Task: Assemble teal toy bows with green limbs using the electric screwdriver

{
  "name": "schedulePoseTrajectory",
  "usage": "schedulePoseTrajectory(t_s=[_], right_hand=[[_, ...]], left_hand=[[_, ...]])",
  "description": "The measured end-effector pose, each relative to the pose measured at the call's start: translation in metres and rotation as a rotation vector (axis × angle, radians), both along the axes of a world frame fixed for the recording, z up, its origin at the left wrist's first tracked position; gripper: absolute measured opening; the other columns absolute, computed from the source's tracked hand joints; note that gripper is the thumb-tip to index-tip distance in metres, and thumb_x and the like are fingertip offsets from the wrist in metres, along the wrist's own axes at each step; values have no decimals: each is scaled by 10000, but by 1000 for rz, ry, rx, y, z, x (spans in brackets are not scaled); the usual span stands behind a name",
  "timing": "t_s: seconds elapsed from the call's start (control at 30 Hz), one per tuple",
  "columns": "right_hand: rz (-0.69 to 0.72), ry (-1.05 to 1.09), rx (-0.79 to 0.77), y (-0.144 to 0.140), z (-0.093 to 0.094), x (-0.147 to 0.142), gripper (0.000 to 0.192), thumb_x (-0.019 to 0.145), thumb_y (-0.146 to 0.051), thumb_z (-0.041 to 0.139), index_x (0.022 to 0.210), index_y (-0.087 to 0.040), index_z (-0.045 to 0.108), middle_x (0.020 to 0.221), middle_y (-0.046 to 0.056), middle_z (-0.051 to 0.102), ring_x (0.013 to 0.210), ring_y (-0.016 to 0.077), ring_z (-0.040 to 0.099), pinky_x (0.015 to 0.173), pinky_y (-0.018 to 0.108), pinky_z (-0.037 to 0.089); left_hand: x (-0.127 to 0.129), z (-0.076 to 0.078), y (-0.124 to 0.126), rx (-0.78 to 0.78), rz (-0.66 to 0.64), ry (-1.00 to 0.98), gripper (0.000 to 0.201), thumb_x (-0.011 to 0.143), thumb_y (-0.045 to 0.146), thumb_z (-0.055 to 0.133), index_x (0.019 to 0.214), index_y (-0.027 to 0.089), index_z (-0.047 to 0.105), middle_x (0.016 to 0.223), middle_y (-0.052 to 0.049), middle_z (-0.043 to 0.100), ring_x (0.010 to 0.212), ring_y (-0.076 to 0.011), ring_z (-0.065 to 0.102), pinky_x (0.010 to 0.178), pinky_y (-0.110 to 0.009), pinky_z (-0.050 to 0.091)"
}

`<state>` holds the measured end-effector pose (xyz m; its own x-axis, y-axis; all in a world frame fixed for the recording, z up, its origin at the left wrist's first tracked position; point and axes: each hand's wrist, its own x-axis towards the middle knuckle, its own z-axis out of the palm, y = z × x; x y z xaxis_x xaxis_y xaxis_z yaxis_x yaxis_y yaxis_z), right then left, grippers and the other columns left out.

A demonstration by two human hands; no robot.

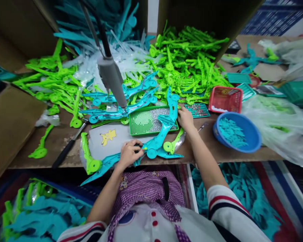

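My left hand (pixel 128 153) grips the lower end of a teal plastic toy arm (pixel 164 129) near the table's front edge. The arm slants up to the right across a green tray (pixel 138 131) of small silver screws. My right hand (pixel 185 118) rests on the arm's upper part, fingers curled on it. A green plastic piece (pixel 172 144) lies just right of the teal joint. A hanging grey electric screwdriver (pixel 112 79) points down onto other assembled teal arms (pixel 121 112) behind the tray.
Piles of green parts (pixel 189 64) and teal parts (pixel 111 20) spill from cardboard boxes at the back. A blue bowl (pixel 252 137) of teal bits and a red basket (pixel 226 99) stand right. A black-handled tool (pixel 67 151) lies left. Plastic bags (pixel 277 131) crowd the right.
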<state>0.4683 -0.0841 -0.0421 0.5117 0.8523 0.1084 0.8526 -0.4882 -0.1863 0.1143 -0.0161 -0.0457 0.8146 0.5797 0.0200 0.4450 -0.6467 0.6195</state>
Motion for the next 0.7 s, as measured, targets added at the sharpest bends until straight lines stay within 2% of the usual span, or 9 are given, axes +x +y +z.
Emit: schedulePoseTrajectory(t_s=[0.1,0.2,0.27,0.33,0.43,0.53,0.7], right_hand=[[0,49,72,-11,3,3,190,913,-224,517,907,-157,694,1056,186,688,1046,326,615,854,424,469],[-66,289,371,-27,14,12,197,912,-373,586,924,-190,659,937,116,717,879,270,666,787,401,513],[-63,467,575,-23,24,17,267,881,-463,636,958,-207,635,898,71,718,788,227,674,722,366,529],[-3,551,671,-4,33,23,289,828,-466,695,943,-209,629,869,47,711,750,200,665,699,345,531],[26,544,650,39,38,37,189,802,-368,691,869,-197,645,821,49,709,747,200,655,735,361,535],[-19,520,605,72,33,50,138,814,-319,632,851,-189,657,848,72,728,797,224,667,794,398,544],[-57,494,636,84,9,55,199,840,-386,593,871,-195,641,897,96,743,836,241,681,833,422,556]], left_hand=[[-1,-1,1,4,-13,-4,243,858,241,685,617,229,710,1042,16,737,985,-198,660,871,-386,403],[-2,-2,2,-3,-20,-10,225,841,222,694,617,230,710,1048,17,736,1000,-205,661,866,-380,408],[-2,-2,2,-5,-23,-10,217,836,215,692,620,231,712,1049,16,736,1008,-208,660,868,-379,409],[-2,-2,2,-1,-16,-3,220,836,216,690,617,227,708,1046,13,737,1004,-208,659,872,-383,407],[-2,-1,1,-5,-3,1,227,842,224,687,616,228,707,1050,17,738,995,-202,658,867,-383,402],[-2,0,0,-16,-1,-8,216,836,219,692,621,236,711,1048,25,740,991,-196,659,858,-376,401],[0,1,0,-32,5,-11,208,819,203,693,615,239,706,1038,25,740,978,-196,656,855,-370,404]])
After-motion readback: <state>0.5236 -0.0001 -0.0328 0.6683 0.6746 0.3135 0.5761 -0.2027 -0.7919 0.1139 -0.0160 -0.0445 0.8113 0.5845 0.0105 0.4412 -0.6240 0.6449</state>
